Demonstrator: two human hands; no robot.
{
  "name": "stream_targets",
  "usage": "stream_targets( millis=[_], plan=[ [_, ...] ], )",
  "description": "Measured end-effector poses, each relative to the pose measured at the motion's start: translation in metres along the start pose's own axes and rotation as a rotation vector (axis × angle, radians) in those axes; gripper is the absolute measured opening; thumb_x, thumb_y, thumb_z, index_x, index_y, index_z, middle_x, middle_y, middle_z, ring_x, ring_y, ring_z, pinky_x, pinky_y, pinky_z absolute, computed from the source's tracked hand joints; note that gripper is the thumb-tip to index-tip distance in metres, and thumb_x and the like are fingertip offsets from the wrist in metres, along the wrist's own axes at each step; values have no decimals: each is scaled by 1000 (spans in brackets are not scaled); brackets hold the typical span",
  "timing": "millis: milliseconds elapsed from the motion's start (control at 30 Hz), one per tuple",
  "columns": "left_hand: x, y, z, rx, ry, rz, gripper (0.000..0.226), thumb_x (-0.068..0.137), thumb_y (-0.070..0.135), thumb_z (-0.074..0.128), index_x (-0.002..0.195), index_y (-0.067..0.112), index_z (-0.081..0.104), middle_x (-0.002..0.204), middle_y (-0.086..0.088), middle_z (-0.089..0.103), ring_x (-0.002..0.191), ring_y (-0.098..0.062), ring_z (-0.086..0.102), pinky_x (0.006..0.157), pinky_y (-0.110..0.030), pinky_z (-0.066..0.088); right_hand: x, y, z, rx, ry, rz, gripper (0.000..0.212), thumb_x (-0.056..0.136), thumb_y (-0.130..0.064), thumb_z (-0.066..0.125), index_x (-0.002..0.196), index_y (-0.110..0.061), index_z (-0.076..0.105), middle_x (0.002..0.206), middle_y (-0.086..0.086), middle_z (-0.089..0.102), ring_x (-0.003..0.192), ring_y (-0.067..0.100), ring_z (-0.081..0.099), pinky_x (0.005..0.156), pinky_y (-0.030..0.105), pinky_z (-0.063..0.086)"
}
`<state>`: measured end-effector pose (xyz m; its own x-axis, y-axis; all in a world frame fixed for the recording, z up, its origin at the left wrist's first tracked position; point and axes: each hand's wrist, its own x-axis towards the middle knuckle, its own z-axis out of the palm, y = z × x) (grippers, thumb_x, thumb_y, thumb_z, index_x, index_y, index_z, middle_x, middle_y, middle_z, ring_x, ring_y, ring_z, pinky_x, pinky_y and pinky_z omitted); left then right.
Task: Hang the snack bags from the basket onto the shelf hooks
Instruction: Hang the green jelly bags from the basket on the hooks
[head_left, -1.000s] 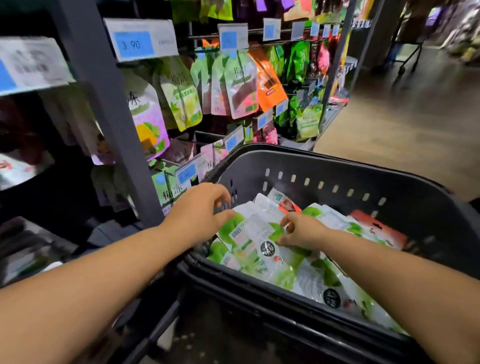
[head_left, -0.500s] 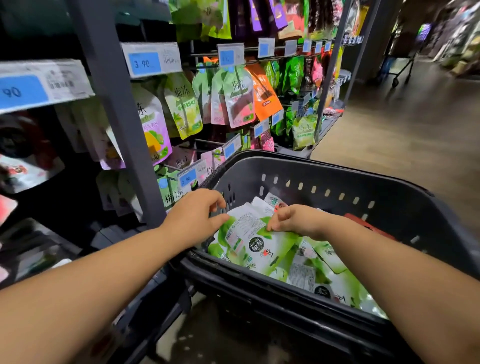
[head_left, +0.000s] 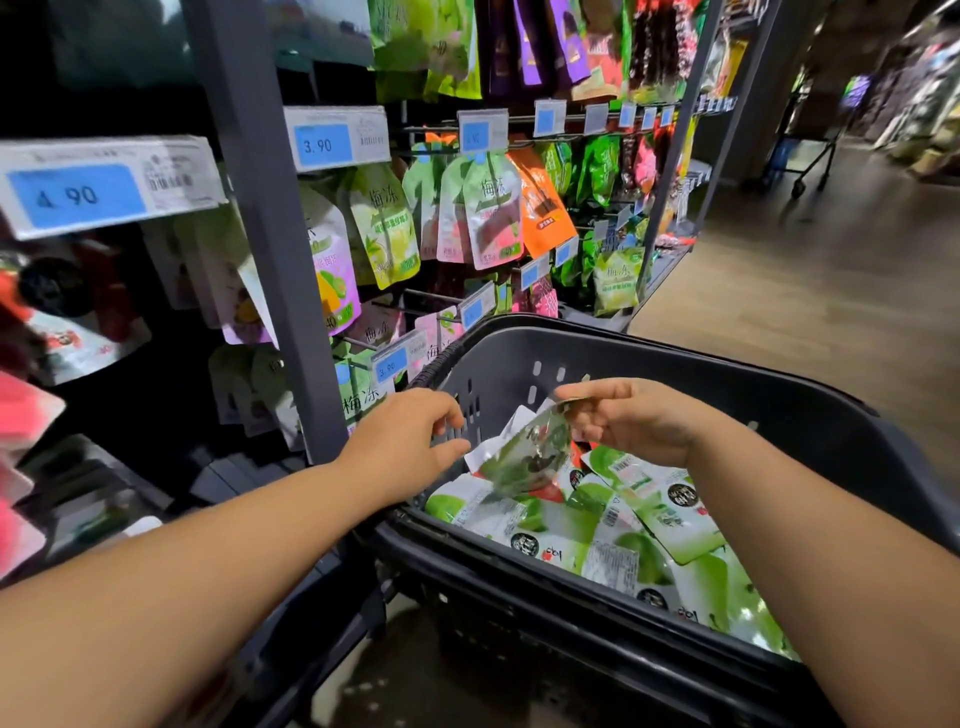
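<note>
Currently: right hand (head_left: 634, 421) pinches the top edge of one green-and-white snack pouch (head_left: 524, 454) between thumb and fingertips. The pouch hangs tilted, raised off the pile, above the near-left part of the grey plastic basket (head_left: 675, 356). Left hand (head_left: 405, 441) is half open with fingers loosely curled and grips nothing; its thumb tip is just beside the pouch's lower-left corner, contact not resolvable. Other pouches (head_left: 639, 525) lie loose and overlapping in the basket. Shelf hooks (head_left: 436, 299) with blue price tags (head_left: 322, 145) stand to the left, beyond the basket rim, most carrying bags.

Handling judgement: the pouch looks light, made of thin glossy film, so probably floppy and slippery. The body flexes and the sealed top strip should be stiffer. Best hold: the top seal either side of the hang hole (hole not visible here), keeping it taut and unobstructed for the hook. Crush risk low, slip risk moderate
</note>
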<state>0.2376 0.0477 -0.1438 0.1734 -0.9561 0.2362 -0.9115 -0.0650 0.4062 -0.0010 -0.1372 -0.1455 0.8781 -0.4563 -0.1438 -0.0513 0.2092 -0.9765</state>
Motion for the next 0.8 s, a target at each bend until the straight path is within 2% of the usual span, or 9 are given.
stream_targets(
  millis=[67, 133, 200, 233, 333, 500, 567, 700, 800],
  plan=[
    [1, -1, 0, 6, -3, 7, 16, 89, 39, 67, 90, 36, 52, 83, 14, 50, 86, -14, 49, 70, -28, 37, -1, -2, 3, -135, 111, 8, 58, 49, -13, 96, 103, -7, 74, 82, 7, 71, 77, 22, 64, 81, 31, 51],
    [1, 0, -1, 26, -3, 16, 16, 89, 39, 67, 88, 36, 52, 83, 14, 49, 85, -14, 49, 70, -28, 36, 2, -2, 10, -387, 361, -27, 27, 68, 3, 84, 87, -14, 75, 78, 9, 73, 81, 26, 61, 80, 36, 49],
    [1, 0, -1, 54, -11, 22, 15, 88, 40, 67, 87, 36, 53, 83, 15, 49, 86, -15, 50, 70, -28, 36, 8, 1, 13, -590, 580, -78, 18, 75, -5, 83, 75, -21, 76, 83, 16, 74, 80, 23, 61, 78, 36, 48],
    [0, 0, 0, 66, -19, 21, 15, 88, 40, 67, 86, 35, 53, 83, 14, 49, 87, -15, 50, 71, -28, 36, 9, 2, 13, -639, 618, -87, 16, 75, -12, 85, 72, -24, 75, 88, 17, 74, 80, 24, 63, 78, 38, 51],
    [0, -1, -1, 86, -44, 19, 16, 89, 42, 67, 83, 35, 53, 84, 13, 50, 89, -17, 50, 72, -30, 36, 7, 3, 11, -720, 585, -62, 12, 78, -20, 83, 74, -27, 75, 86, 12, 76, 79, 24, 67, 79, 40, 53],
    [-3, 3, -5, 97, -48, 29, 14, 90, 40, 66, 84, 31, 57, 86, 10, 53, 89, -16, 51, 75, -29, 38, 1, 20, 15, -618, 460, 20, 10, 84, -17, 78, 88, -25, 73, 91, -5, 74, 86, 12, 67, 78, 22, 50],
    [-3, 4, -6, 105, -45, 31, 14, 90, 40, 66, 84, 30, 57, 87, 9, 53, 90, -16, 50, 76, -29, 39, 3, 24, 15, -593, 457, 8, 9, 87, -15, 74, 93, -20, 71, 92, -4, 72, 86, 13, 65, 76, 23, 49],
    [-4, 5, -6, 115, -55, 25, 16, 90, 42, 66, 85, 29, 58, 87, 10, 53, 90, -16, 50, 76, -29, 38, 9, 12, 21, -355, 511, -97, 23, 91, -8, 67, 114, -14, 65, 105, 6, 72, 97, 26, 66, 79, 35, 51],
    [-3, 6, -8, 89, -61, 10, 25, 84, 51, 69, 86, 28, 59, 86, 9, 54, 87, -16, 51, 72, -28, 38, 10, -4, 32, -122, 483, -207, 26, 93, 1, 59, 117, -10, 59, 100, 8, 73, 85, 19, 72, 64, 28, 56]
  ],
)
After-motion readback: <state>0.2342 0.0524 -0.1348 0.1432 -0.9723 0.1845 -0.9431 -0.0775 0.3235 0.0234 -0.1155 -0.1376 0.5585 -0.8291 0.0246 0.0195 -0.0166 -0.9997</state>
